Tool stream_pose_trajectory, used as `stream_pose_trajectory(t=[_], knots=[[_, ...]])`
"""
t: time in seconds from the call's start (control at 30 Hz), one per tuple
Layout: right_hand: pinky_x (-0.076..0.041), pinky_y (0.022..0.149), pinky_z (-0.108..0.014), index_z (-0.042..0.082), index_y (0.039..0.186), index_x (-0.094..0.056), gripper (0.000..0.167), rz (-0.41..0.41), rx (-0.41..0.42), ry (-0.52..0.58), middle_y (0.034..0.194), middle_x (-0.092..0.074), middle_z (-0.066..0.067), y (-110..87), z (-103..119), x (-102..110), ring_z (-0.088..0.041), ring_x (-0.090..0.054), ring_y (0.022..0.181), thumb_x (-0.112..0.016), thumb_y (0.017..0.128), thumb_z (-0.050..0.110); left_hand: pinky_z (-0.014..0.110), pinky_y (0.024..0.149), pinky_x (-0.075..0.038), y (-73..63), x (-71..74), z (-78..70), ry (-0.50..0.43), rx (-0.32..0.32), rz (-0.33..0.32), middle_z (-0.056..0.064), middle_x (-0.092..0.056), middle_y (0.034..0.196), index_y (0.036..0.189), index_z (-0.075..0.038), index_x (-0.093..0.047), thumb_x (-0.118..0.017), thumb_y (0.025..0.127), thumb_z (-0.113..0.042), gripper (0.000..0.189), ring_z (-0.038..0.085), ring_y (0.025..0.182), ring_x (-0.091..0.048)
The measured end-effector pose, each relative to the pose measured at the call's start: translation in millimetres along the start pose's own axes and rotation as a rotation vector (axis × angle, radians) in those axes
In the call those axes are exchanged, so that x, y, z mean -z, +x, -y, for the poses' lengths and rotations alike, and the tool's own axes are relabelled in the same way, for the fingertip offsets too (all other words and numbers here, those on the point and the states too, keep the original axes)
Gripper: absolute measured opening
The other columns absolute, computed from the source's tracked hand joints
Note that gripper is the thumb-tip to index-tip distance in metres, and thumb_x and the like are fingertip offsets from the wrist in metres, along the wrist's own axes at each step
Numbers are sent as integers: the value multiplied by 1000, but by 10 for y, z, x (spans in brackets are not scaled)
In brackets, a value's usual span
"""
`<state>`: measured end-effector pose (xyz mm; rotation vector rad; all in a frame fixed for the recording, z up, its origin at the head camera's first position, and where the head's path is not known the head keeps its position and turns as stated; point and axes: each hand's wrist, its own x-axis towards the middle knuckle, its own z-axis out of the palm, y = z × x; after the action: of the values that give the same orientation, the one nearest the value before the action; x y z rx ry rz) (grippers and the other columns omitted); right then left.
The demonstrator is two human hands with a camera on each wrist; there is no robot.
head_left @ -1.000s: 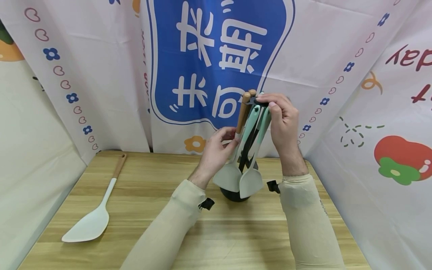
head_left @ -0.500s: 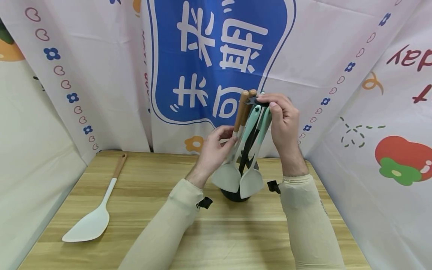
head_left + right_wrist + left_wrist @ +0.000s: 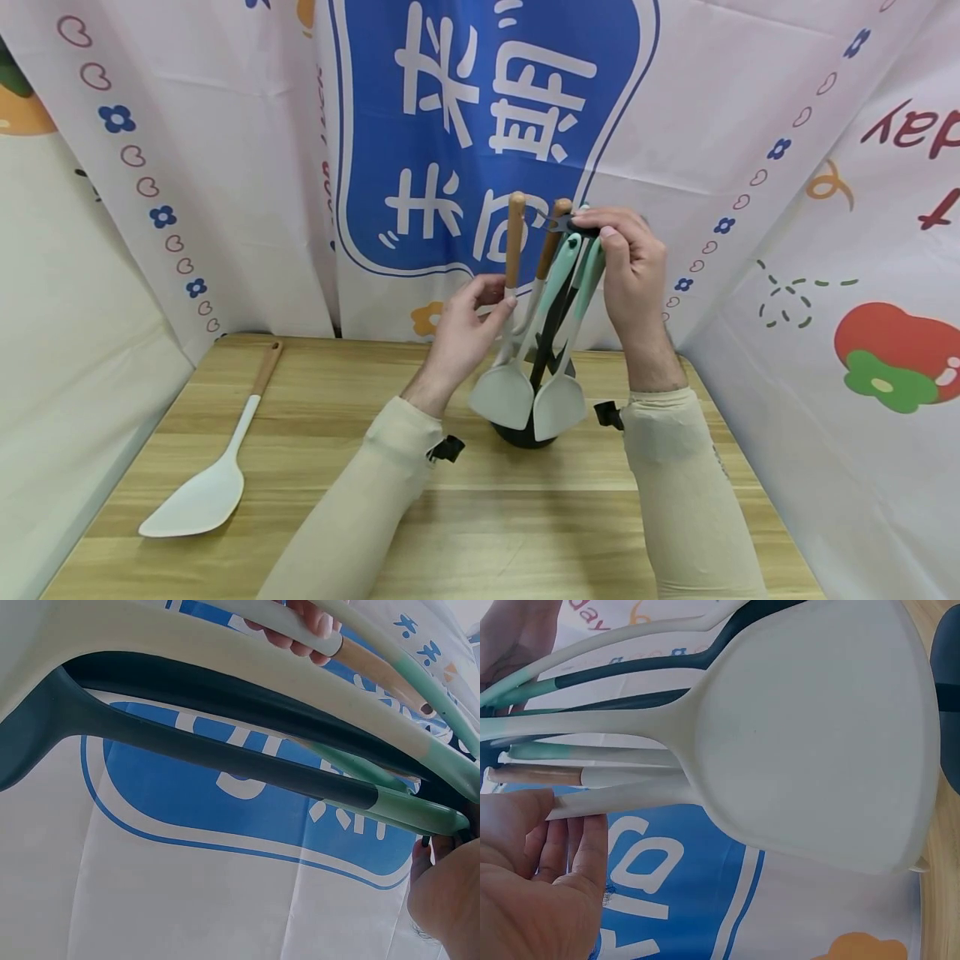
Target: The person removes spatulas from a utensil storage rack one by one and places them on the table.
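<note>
My left hand (image 3: pixel 468 329) pinches the white shaft of a wooden-handled kitchen utensil (image 3: pixel 515 242), whose head is hidden behind a pale turner. The handle's top stands apart from the black hook of the rotating utensil rack (image 3: pixel 527 439). My right hand (image 3: pixel 633 262) grips the rack's top with thumb and fingers. On the rack hang two pale turners (image 3: pixel 502 398) with mint handles, another wooden-handled utensil (image 3: pixel 551 242) and dark utensils. In the left wrist view, a large pale turner (image 3: pixel 817 735) covers much of the scene. Dark utensils (image 3: pixel 232 761) show in the right wrist view.
A white turner (image 3: pixel 198 500) with a wooden handle lies on the left side of the wooden table (image 3: pixel 337 508). Printed cloth (image 3: pixel 720 108) hangs behind the table and at both sides. The rack's base stands right of the table's middle.
My left hand has drawn the wooden-handled utensil to the left, and its handle now stands upright away from the hook. The right hand holds the rack's top in the same spot.
</note>
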<state>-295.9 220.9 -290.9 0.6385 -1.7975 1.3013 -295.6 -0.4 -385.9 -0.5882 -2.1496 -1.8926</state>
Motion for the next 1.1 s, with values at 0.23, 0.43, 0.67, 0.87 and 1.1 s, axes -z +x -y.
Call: stream_pose_trajectory(t=[0.23,0.43,0.67,0.87,1.1], knots=[[-56,108,-25,-4,118,-87,42,11,2,-1,127,-87,-8,-2,23,5,-4,-73,124,-51,114,18,57,117,-68,4,88,3,4,-5,-21,18,-75,142,150,-4,-72,-73,119,-17,34,35,134,-75],[-56,109,-26,-4,118,-87,43,20,-4,-11,128,-86,-13,-7,50,11,-3,-73,124,-51,115,20,58,120,-67,-3,170,-17,24,18,-36,19,-74,147,152,-5,-72,-74,118,-19,37,35,138,-75],[-55,109,-26,-5,118,-86,43,17,-20,-8,127,-86,-2,-14,47,11,-4,-72,124,-51,114,19,59,124,-64,-35,294,-1,48,30,-52,19,-72,150,156,-4,-70,-73,118,-20,41,37,140,-73],[-55,108,-26,-5,118,-86,43,14,-14,4,125,-85,8,-13,43,6,-4,-73,124,-51,114,19,61,125,-63,-63,410,28,74,34,-69,19,-72,151,157,-5,-69,-73,119,-20,42,38,140,-72],[-55,107,-25,-5,117,-87,42,11,-12,1,125,-86,3,-7,30,6,-4,-73,123,-52,114,19,59,124,-64,-90,536,41,68,45,-85,19,-73,149,155,-5,-69,-73,119,-19,39,37,138,-73]])
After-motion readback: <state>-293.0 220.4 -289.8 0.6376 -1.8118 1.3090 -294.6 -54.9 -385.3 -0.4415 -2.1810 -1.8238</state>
